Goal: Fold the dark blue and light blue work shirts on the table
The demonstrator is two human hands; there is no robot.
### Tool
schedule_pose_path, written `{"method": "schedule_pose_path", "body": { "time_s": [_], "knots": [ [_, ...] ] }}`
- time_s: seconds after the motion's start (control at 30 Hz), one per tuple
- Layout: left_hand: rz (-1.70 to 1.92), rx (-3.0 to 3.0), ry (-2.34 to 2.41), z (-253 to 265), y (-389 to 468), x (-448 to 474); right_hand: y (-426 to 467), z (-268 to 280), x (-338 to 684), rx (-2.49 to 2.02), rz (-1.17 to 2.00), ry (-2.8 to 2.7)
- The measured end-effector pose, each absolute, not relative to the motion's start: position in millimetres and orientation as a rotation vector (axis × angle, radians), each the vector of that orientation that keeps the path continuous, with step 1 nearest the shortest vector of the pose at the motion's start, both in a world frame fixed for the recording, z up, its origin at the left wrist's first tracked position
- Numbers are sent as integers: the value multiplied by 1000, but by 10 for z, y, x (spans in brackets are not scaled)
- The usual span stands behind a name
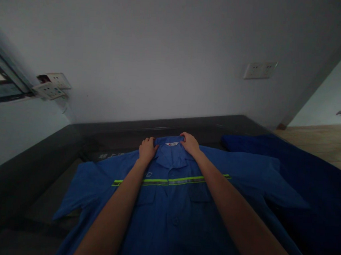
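A blue short-sleeved work shirt (166,203) lies spread out, front side up, with its collar at the far end. A yellow-green and grey reflective stripe crosses its chest, and a white label shows inside the neck. My left hand (147,149) grips the left end of the collar, thumb on the inner side. At the collar's right end, my right hand (190,143) pinches the fabric between thumb and fingers. Both forearms reach across the shirt and cover parts of its front.
Under the shirt is a dark surface with a raised dark rim (159,124) along the wall. Darker blue cloth (305,169) lies at the right. Wall sockets (260,70) are on the right, and more sockets (51,86) hang loose by a window at the left.
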State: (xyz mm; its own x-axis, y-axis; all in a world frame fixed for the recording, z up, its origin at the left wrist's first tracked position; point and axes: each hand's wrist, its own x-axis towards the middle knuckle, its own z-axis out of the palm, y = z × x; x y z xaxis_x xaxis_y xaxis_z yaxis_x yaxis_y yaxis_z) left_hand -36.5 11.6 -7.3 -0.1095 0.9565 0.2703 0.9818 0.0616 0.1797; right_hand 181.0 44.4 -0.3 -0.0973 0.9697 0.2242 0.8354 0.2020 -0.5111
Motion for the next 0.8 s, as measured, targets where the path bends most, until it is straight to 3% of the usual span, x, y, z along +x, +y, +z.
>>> {"method": "schedule_pose_path", "body": {
  "time_s": [0.23,0.5,0.8],
  "knots": [
    [-537,-2096,-2343,-81,224,-464,497,90,1876,-1674,314,-1865],
    [-637,-2111,-2369,-161,279,-492,369,102,1141,-1422,290,-2235],
    [-779,-2160,-2287,-190,284,-476,407,-16,893,-1470,201,-2313]
  ]
}}
